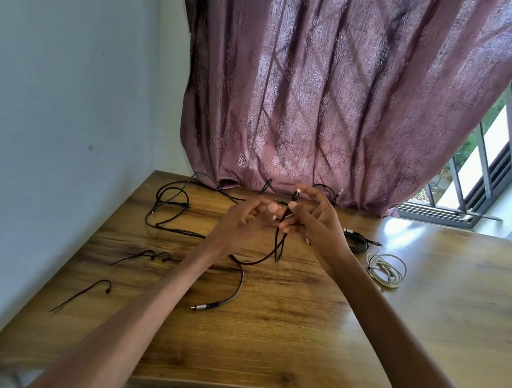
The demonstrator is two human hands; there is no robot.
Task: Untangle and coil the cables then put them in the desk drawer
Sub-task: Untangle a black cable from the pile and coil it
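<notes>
Both hands raised above the far middle of the wooden bench, forearms reaching in from the near edge.

Right hand: fingers closed on a black cable. Thumb and forefinger pinch it just below its plug, which points up and away between the fingertips. From the grip the cable hangs down in a narrow loop to the bench top, then runs left under the left forearm.

Left hand: fingers loosely curled and spread, tips just beside the same cable. Cannot tell whether they actually grip it.

Other cables on the bench:
- Loose tangle of black cable at the far left, several loops, trailing back toward the curtain.
- Grey braided cable end with a metal plug, near middle, curving up toward the left forearm.
- Two thin black ties lying close together at the left; a third thin black tie nearer the left edge, apart from them.
- Coiled black cable to the right of the right wrist, plug ends sticking out.
- Coiled white cable just near-side of the black coil, bound with a tie.

Window with bars at the far right, partly covered by the curtain.
</notes>
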